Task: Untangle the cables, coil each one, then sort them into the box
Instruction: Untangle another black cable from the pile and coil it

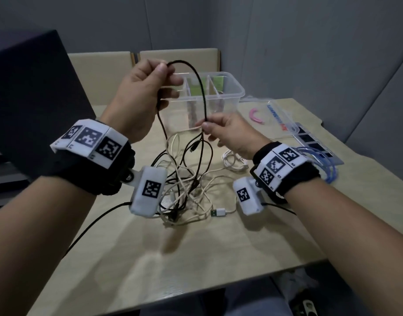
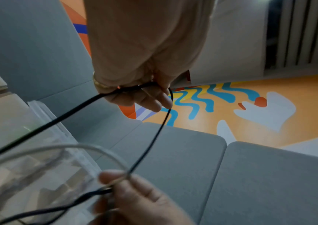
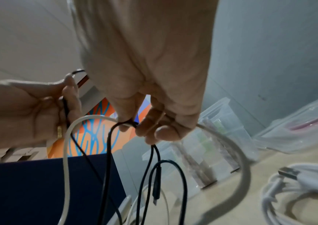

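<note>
- left hand (image 1: pixel 136 99) is up above the table (image 1: pixel 196 247), thumb and fingers pinching the black cable (image 1: pixel 201 87) right at the top of its loop
- right hand (image 1: pixel 230 133) sits lower, closer to the pile, pinching the same black cable where it drops back down. From the right wrist cam a cream cable (image 3: pixel 66 152) runs through that pinch too
- so the black cable arcs between both hands, then hangs down into the tangle (image 1: pixel 184 185) of black and cream cables on the table
- one loose black plug (image 3: pixel 156 193) dangles under the right hand
- clear box (image 1: pixel 227 87) with dividers stands behind the hands, well apart from the tangle
- a white cable (image 1: pixel 234 160) lies bundled just right of the mess, and a white USB plug (image 1: pixel 218 212) sits at the near edge
- blue cable (image 1: pixel 321 165) lies off to the right, partly hidden by the wrist
</note>
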Tool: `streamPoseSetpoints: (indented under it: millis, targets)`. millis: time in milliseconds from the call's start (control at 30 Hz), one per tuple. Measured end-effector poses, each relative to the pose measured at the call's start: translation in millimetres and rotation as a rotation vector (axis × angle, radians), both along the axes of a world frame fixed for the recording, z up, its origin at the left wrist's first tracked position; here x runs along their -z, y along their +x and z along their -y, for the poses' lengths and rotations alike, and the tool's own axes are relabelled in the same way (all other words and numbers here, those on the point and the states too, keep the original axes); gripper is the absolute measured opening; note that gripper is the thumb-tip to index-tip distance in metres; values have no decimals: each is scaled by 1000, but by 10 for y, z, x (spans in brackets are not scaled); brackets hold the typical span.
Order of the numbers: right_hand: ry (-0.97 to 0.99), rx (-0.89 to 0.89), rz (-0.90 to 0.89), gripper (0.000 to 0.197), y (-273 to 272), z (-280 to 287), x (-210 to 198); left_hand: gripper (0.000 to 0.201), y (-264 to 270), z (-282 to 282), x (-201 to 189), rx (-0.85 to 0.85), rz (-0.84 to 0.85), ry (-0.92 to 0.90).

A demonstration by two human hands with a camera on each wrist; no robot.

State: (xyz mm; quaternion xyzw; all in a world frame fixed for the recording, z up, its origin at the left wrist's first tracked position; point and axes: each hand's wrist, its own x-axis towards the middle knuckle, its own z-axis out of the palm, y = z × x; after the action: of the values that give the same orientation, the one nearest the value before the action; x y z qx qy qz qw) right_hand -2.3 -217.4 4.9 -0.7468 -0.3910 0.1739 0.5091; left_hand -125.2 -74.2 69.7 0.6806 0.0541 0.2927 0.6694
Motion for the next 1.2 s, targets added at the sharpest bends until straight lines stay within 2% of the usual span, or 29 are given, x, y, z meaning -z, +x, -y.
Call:
streamPoseSetpoints:
  millis: [100,233,300,400,467,500,567,633,700,733,800,900,1033,1100,1200]
  targets:
    - [104,89,-45,17,52,11,-79,22,-35,-87,110,9,-120,91]
    - [253,147,-113,14,78,-23,-161,30,-51,-69,258,153,-396,16]
    - [287,150,-154,14,51,-34,-191,29,-35,5,338,232,-538,16]
    - [384,89,-299,15,-22,-29,-232,20,1,149,468,334,-661,159]
    - [426,48,-374,12,-69,-16,-259,16,34,195,557,345,-680,250]
    - [427,41,-385,11,-78,-7,-269,13,51,190,591,297,-680,288]
    - [414,42,-380,12,-64,15,-277,8,99,140,624,78,-658,364]
    - [400,43,-383,12,-41,54,-276,19,111,76,610,-212,-602,418]
    - [396,29,-400,12,-45,84,-275,28,108,14,582,-385,-517,506]
    - [396,19,-410,11,-54,94,-271,29,110,4,572,-378,-493,545]
    - [402,0,-425,11,-71,107,-269,26,130,5,572,-239,-457,535]
    - [440,19,-455,12,-56,118,-267,8,135,64,557,-108,-376,415]
    - [474,80,-461,19,-3,141,-245,13,92,81,525,97,-317,233]
    - [475,81,-462,19,-1,141,-231,17,84,84,521,133,-358,272]
    - [465,70,-470,16,-15,148,-217,20,117,76,549,65,-443,502]
